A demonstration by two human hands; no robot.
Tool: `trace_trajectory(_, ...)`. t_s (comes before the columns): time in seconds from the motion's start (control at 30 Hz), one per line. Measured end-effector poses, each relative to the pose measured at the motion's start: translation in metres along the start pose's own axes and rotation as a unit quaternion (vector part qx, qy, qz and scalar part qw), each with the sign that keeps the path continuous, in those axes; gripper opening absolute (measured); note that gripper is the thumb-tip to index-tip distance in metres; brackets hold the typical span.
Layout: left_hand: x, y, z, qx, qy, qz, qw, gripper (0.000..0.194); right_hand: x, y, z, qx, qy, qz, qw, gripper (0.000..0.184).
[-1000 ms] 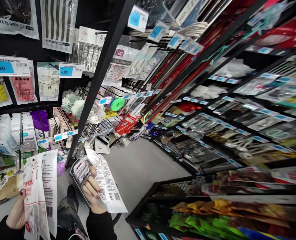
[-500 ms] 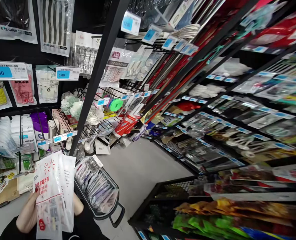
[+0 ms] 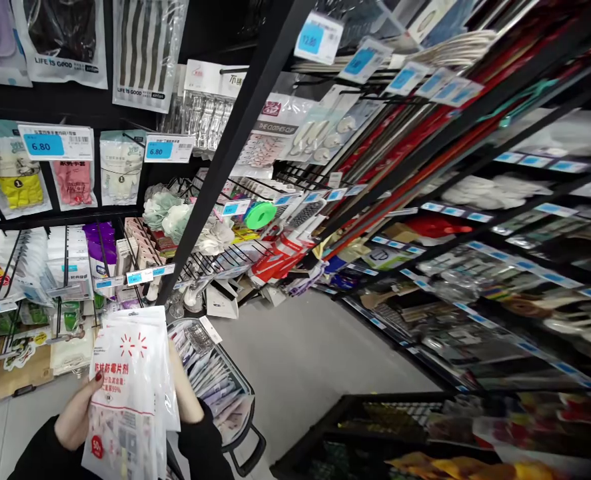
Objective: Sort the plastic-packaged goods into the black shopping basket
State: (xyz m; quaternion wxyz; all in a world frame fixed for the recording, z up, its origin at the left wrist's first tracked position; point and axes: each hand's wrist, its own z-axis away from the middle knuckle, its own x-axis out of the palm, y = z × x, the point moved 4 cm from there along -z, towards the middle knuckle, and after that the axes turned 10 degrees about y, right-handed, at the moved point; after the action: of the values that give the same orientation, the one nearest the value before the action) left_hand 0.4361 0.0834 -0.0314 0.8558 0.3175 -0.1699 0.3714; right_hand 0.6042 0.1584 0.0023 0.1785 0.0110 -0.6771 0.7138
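Observation:
My left hand grips the left edge of several white mothproofing tablet packets, its thumb lying over the front. The packets stand nearly upright in a loose stack, with red print and a clear lower window. My right hand reaches up behind the stack's right side. Only its wrist and the heel of the hand show; the fingers are hidden by the packets. Just beyond it is a black-rimmed basket full of similar thin packets, its handle towards me.
A black shelf post rises ahead. Racks to its left hold packaged gloves and hanging packets, with price tags in front. Grey floor runs between these and the shelves on the right. A black wire rack stands at lower right.
The view has swung left, so the shelves shift rightward. My right hand has reached further up behind the packets. My left hand keeps its grip on them.

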Motion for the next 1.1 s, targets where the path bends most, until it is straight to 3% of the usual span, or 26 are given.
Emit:
trace_trajectory(0.07, -0.001, 0.003, -0.001, 0.031, 0.024, -0.003, 0.999, 0.044, -0.006, -0.009, 0.004, 0.003, 0.032, -0.009, 0.999, 0.031)
trace_trajectory(0.13, -0.002, 0.005, -0.002, 0.048, 0.051, -0.005, 0.997, 0.043, -0.014, -0.025, 0.019, -0.066, 0.074, 0.032, 0.995, 0.028)
trace_trajectory(0.23, 0.003, 0.009, 0.000, 0.078, 0.045, -0.016, 0.996, 0.049, -0.010, -0.050, 0.048, -0.188, 0.040, 0.218, 0.957, 0.022)
trace_trajectory(0.33, 0.011, 0.013, 0.002, 0.099, 0.010, -0.034, 0.994, 0.052, 0.000, -0.054, 0.061, -0.156, -0.019, 0.358, 0.920, 0.019)
trace_trajectory(0.43, 0.013, 0.013, 0.003, 0.106, 0.004, -0.050, 0.993, 0.049, 0.004, -0.047, 0.057, -0.096, -0.030, 0.383, 0.918, 0.011)
trace_trajectory(0.7, -0.001, 0.010, -0.008, 0.096, 0.029, -0.020, 0.995, 0.025, 0.004, -0.036, 0.059, -0.073, -0.066, 0.258, 0.961, 0.015)
trace_trajectory(0.87, 0.002, 0.017, -0.007, 0.112, -0.040, -0.011, 0.993, 0.024, 0.004, -0.041, 0.056, -0.030, -0.102, 0.110, 0.988, 0.017)
trace_trajectory(1.0, 0.004, 0.020, -0.003, 0.123, -0.045, -0.015, 0.991, 0.022, -0.001, -0.041, 0.054, 0.010, -0.058, 0.025, 0.998, 0.017)
trace_trajectory(1.1, 0.007, 0.021, -0.001, 0.118, -0.059, -0.014, 0.991, 0.019, -0.008, -0.039, 0.056, 0.085, -0.007, -0.063, 0.994, 0.020)
